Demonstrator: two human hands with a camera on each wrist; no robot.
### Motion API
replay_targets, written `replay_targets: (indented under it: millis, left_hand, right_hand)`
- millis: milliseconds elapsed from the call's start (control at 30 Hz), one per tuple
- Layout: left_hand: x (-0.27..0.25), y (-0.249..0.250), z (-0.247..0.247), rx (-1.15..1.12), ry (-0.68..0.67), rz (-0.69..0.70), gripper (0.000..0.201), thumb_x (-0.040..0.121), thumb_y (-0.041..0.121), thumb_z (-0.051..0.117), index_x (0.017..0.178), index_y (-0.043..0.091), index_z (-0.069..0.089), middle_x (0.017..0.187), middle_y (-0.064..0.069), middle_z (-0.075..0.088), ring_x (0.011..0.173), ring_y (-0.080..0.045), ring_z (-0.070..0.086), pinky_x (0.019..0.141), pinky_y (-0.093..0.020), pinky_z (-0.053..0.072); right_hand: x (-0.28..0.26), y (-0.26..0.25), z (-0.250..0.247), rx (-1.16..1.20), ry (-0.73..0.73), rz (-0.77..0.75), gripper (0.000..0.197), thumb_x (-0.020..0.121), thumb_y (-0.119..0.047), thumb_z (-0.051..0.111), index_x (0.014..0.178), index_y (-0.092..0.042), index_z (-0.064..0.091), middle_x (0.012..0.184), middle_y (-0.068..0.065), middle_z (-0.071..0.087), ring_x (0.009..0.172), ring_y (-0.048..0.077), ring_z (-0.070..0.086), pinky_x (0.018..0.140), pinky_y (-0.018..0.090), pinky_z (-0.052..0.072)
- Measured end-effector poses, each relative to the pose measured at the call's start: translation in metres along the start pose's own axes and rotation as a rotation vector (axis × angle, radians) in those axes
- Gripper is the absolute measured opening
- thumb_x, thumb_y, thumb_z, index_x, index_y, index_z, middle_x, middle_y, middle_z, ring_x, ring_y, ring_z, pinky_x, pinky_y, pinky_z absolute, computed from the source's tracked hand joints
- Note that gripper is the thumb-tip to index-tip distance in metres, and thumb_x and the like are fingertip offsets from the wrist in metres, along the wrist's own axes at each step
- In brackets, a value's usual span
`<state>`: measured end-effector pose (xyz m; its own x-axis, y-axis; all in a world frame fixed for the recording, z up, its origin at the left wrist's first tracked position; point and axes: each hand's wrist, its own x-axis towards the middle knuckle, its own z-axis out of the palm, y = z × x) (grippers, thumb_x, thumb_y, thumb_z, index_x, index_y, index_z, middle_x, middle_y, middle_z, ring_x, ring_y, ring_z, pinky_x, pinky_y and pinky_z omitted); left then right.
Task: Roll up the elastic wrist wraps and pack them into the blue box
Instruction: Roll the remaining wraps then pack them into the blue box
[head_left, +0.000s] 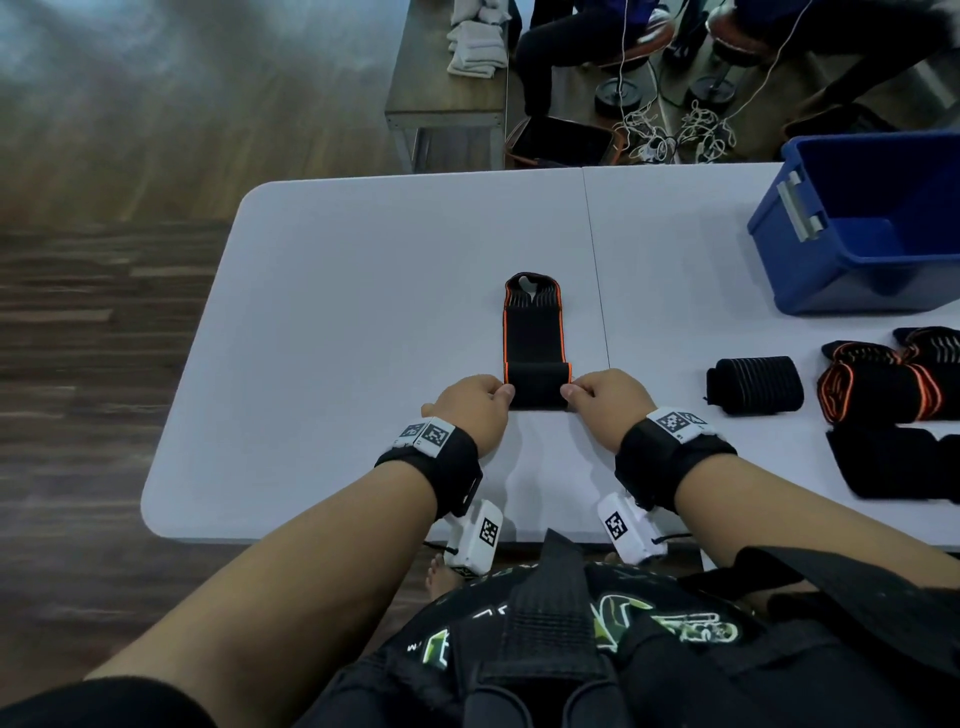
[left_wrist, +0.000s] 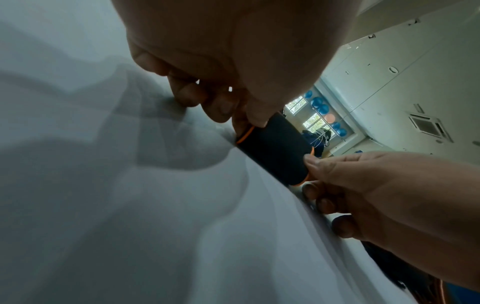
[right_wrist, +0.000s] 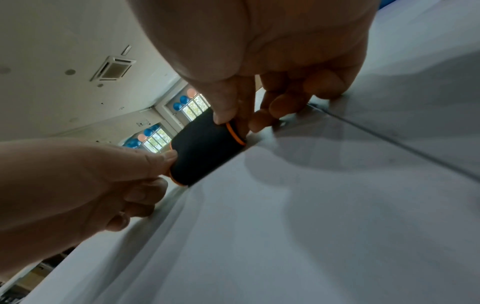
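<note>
A black wrist wrap with orange edging (head_left: 535, 338) lies lengthwise on the white table (head_left: 363, 270), its near end wound into a short roll (head_left: 537, 387). My left hand (head_left: 480, 397) pinches the roll's left end and my right hand (head_left: 597, 392) pinches its right end. In the left wrist view the roll (left_wrist: 275, 150) sits between my left hand (left_wrist: 241, 115) and my right hand (left_wrist: 327, 176). The right wrist view shows the same roll (right_wrist: 205, 150), right hand (right_wrist: 233, 115) and left hand (right_wrist: 145, 164). The blue box (head_left: 810, 249) stands at the far right, its visible part empty.
One rolled black wrap (head_left: 753, 384) and a pile of loose black and orange wraps (head_left: 893, 415) lie on the table's right side, below the box. A seam (head_left: 597, 286) runs across the table just right of the wrap. A bench with towels (head_left: 467, 47) stands beyond.
</note>
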<state>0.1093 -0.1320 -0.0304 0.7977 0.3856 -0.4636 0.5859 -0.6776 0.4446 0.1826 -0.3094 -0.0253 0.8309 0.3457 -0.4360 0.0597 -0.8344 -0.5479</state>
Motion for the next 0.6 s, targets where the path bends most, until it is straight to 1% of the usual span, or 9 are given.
replay_targets:
  millis: [67, 200, 267, 300, 367, 400, 433, 533, 600]
  left_hand:
    - [0.000, 0.001, 0.002, 0.012, -0.011, -0.002, 0.038, 0.102, 0.047, 0.038, 0.084, 0.024, 0.062, 0.085, 0.005, 0.066, 0.089, -0.024, 0.062, 0.086, -0.040, 0.034]
    - [0.004, 0.004, -0.001, 0.032, -0.050, -0.032, 0.040, 0.101, 0.047, 0.042, 0.081, 0.021, 0.065, 0.085, 0.002, 0.067, 0.089, -0.026, 0.062, 0.091, -0.043, 0.038]
    - [0.005, 0.008, -0.005, 0.076, -0.049, -0.045, 0.037, 0.098, 0.049, 0.047, 0.083, 0.020, 0.066, 0.089, 0.000, 0.069, 0.092, -0.027, 0.063, 0.095, -0.044, 0.039]
    - [0.005, 0.009, -0.007, 0.109, -0.017, -0.042, 0.033, 0.096, 0.049, 0.051, 0.088, 0.021, 0.065, 0.093, 0.001, 0.069, 0.095, -0.026, 0.063, 0.097, -0.044, 0.039]
    - [0.003, 0.012, -0.010, 0.132, 0.105, 0.012, 0.028, 0.092, 0.046, 0.060, 0.106, 0.022, 0.056, 0.101, 0.006, 0.060, 0.098, -0.022, 0.056, 0.095, -0.042, 0.038]
    - [0.002, 0.012, -0.011, 0.141, 0.161, 0.064, 0.033, 0.090, 0.044, 0.064, 0.113, 0.024, 0.050, 0.104, 0.007, 0.053, 0.097, -0.020, 0.050, 0.092, -0.042, 0.035]
    - [0.000, 0.012, -0.011, 0.164, 0.200, 0.125, 0.035, 0.090, 0.041, 0.065, 0.117, 0.027, 0.046, 0.106, 0.006, 0.048, 0.098, -0.020, 0.046, 0.089, -0.041, 0.032]
    - [-0.003, 0.012, -0.008, 0.280, 0.233, 0.271, 0.023, 0.096, 0.034, 0.058, 0.117, 0.033, 0.050, 0.113, 0.002, 0.051, 0.105, -0.024, 0.048, 0.087, -0.041, 0.029]
    - [-0.004, 0.013, -0.007, 0.335, 0.219, 0.295, 0.018, 0.099, 0.032, 0.052, 0.117, 0.032, 0.056, 0.116, 0.000, 0.053, 0.108, -0.026, 0.048, 0.088, -0.041, 0.029]
  right_hand:
    - [0.001, -0.003, -0.002, -0.007, -0.016, 0.028, 0.039, 0.101, -0.032, 0.050, 0.069, -0.011, 0.062, 0.062, 0.005, 0.052, 0.060, 0.022, 0.048, 0.054, 0.028, 0.034]
    - [0.004, -0.008, -0.004, -0.047, -0.049, 0.065, 0.042, 0.100, -0.032, 0.051, 0.067, -0.007, 0.058, 0.059, 0.007, 0.046, 0.060, 0.025, 0.046, 0.053, 0.029, 0.033]
    - [0.004, -0.011, -0.006, -0.090, -0.051, 0.073, 0.042, 0.099, -0.034, 0.052, 0.068, -0.007, 0.061, 0.061, 0.007, 0.051, 0.063, 0.025, 0.052, 0.057, 0.029, 0.039]
    - [0.005, -0.012, -0.006, -0.135, -0.045, 0.063, 0.040, 0.098, -0.035, 0.053, 0.069, -0.008, 0.060, 0.065, 0.007, 0.055, 0.067, 0.027, 0.057, 0.063, 0.030, 0.045]
    - [0.004, -0.014, -0.007, -0.183, 0.027, 0.009, 0.026, 0.093, -0.033, 0.059, 0.079, -0.013, 0.055, 0.079, 0.007, 0.059, 0.079, 0.029, 0.061, 0.074, 0.037, 0.052]
    - [0.002, -0.017, -0.007, -0.168, 0.072, -0.029, 0.019, 0.091, -0.030, 0.063, 0.088, -0.014, 0.052, 0.087, 0.006, 0.058, 0.083, 0.029, 0.059, 0.077, 0.040, 0.052]
    - [0.001, -0.018, -0.007, -0.171, 0.105, -0.073, 0.019, 0.090, -0.026, 0.065, 0.097, -0.016, 0.050, 0.094, 0.006, 0.056, 0.086, 0.029, 0.057, 0.079, 0.042, 0.052]
    - [0.003, -0.019, -0.005, -0.295, 0.111, -0.197, 0.023, 0.091, -0.019, 0.062, 0.110, -0.016, 0.050, 0.106, 0.009, 0.055, 0.094, 0.030, 0.055, 0.083, 0.045, 0.051]
    - [0.003, -0.019, -0.003, -0.384, 0.106, -0.254, 0.020, 0.094, -0.016, 0.057, 0.114, -0.014, 0.053, 0.109, 0.010, 0.055, 0.096, 0.030, 0.054, 0.084, 0.045, 0.051]
